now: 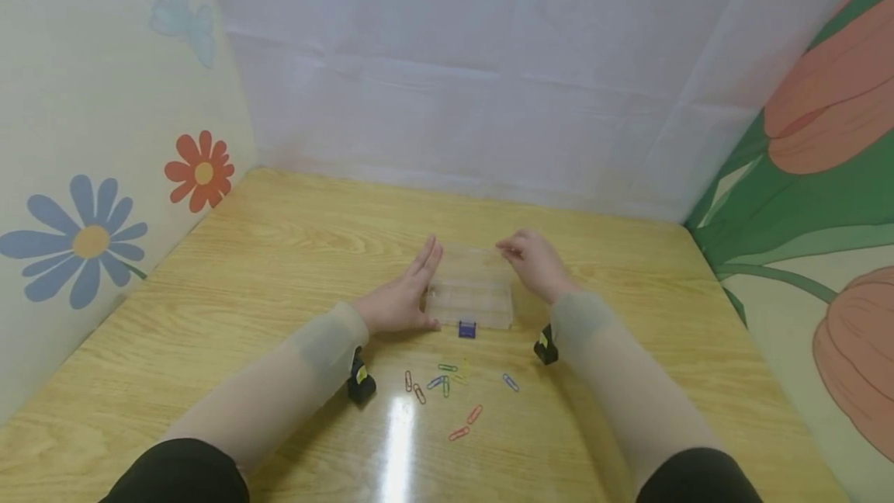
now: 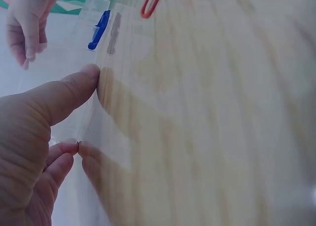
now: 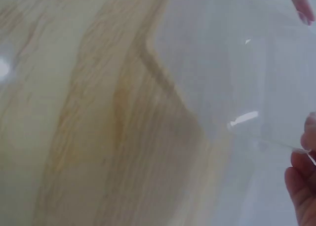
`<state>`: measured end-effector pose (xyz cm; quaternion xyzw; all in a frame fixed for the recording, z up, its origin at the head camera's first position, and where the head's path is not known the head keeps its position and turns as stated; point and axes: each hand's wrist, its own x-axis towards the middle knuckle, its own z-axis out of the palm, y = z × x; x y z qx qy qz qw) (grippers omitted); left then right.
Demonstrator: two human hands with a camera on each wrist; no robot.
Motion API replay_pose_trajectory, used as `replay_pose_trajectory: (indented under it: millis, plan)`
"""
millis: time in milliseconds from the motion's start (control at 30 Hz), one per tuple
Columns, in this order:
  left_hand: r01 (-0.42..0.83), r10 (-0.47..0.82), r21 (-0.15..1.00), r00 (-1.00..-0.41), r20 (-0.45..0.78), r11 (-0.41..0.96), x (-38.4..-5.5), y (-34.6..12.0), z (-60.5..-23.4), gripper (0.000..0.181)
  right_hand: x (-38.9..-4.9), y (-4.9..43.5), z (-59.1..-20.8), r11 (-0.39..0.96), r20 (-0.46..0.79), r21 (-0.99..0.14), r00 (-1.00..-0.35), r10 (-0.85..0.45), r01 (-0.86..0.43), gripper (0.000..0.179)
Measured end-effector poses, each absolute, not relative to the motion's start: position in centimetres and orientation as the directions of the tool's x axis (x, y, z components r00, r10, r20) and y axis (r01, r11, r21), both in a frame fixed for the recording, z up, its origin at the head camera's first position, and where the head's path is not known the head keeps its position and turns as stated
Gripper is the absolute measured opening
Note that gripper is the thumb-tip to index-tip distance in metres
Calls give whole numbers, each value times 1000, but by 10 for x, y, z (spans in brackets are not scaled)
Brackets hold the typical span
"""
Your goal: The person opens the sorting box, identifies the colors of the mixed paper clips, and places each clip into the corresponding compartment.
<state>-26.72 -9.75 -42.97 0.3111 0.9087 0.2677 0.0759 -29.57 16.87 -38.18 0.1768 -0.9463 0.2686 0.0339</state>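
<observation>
A clear plastic box (image 1: 482,307) sits mid-table with its see-through lid (image 1: 469,261) raised at the back. Its blue-purple latch (image 1: 467,330) faces the front. My left hand (image 1: 400,303) lies along the box's left side, fingers straight, thumb near the front corner. In the left wrist view, the thumb and fingertips of the left hand (image 2: 47,117) touch the box's edge. At the lid's right edge, my right hand (image 1: 539,261) pinches the thin plastic. The right wrist view shows the right hand's fingers (image 3: 298,186) gripping that edge.
In front of the box lie several paper clips: a green clip (image 1: 447,368), a blue clip (image 1: 511,383), a red clip (image 1: 475,414), and brownish and yellow ones. A white cloth (image 1: 454,99) hangs behind the wooden table (image 1: 314,254); flower-patterned panels flank it.
</observation>
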Motion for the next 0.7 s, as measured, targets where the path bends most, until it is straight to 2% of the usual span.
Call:
replay_pose_trajectory:
  millis: [267, 500, 700]
  plan:
    - [529, 613, 518, -790, 12, 672, -268, -97, -429, 126, -301, 168, -389, 807, 139, -492, -945, -296, -325, 31]
    - [515, 600, 493, -799, -18, 701, -268, -96, -429, 122, -298, 175, -400, 760, -49, -622, -959, -280, -190, 52]
    - [473, 574, 494, -816, -67, 730, -267, -95, -427, 116, -296, 174, -407, 756, -152, -640, -941, -301, -138, 71]
